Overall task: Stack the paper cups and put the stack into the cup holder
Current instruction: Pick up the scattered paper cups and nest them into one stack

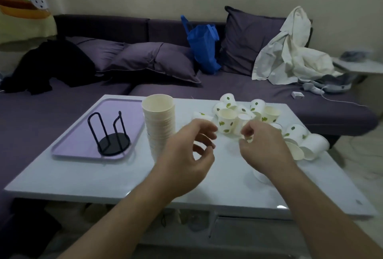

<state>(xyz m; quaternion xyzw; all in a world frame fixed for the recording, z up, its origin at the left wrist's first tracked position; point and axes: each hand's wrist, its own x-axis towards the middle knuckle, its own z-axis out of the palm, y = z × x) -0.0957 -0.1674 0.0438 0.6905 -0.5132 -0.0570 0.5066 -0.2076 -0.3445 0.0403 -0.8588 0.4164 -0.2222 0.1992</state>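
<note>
1. Nearest the camera, both forearms reach forward over the white table [83, 175], with the left hand [186, 155] and the right hand [263, 146] side by side and a clear gap between them
2. The left hand is empty, its fingers loosely curled and parted; the right hand's fingertips are pinched together, and whether they grip a small cup rim I cannot tell, since blur hides it
3. Just beyond and left of the left hand stands the tall stack of cups [158, 122], upright, mouth up, its long axis vertical; the left hand is plainly the nearer one and partly covers the stack's base
4. Ahead and to the right lie the loose cups [226, 120], some upright, some tipped on their sides, spreading from between the hands out past the right hand, which is nearer to them
5. So the likely next pick falls to the right hand, with the cup carried leftward onto the stack
6. Farther left, well apart from both hands, the black wire cup holder [110, 134] stands empty on the lilac tray [68, 148]
7. A purple sofa [248, 90] lies behind
</note>
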